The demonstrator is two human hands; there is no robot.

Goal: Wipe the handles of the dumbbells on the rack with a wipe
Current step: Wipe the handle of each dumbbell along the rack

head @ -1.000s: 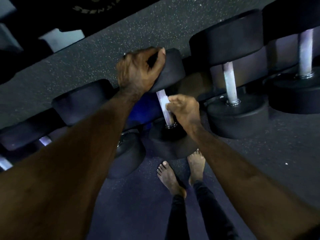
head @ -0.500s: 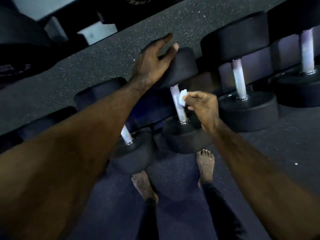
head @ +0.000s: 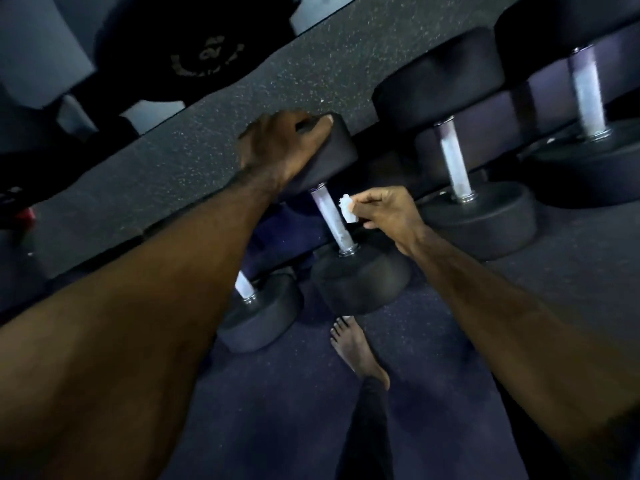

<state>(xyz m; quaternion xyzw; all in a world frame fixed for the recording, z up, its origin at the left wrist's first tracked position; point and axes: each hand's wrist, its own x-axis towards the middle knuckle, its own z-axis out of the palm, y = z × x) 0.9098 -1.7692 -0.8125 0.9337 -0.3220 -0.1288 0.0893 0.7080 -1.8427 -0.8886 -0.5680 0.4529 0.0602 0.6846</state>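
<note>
The right hand [head: 388, 216] is pinching a crumpled wipe [head: 348, 208] just right of the slanted handle [head: 332, 220]; the left hand [head: 280, 147] is gripping the dumbbell's upper head [head: 332, 157].

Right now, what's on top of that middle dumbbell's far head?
The left hand grips the middle dumbbell's far head, fingers curled over its top edge. The hand covers much of that head, so nothing there can be read. The right hand pinches a wipe beside the handle.

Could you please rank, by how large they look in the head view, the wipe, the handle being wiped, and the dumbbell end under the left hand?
1. Dumbbell end that the left hand grips, though partly covered.
2. Handle.
3. Wipe, pinched by the right hand; clearly smallest.
</note>
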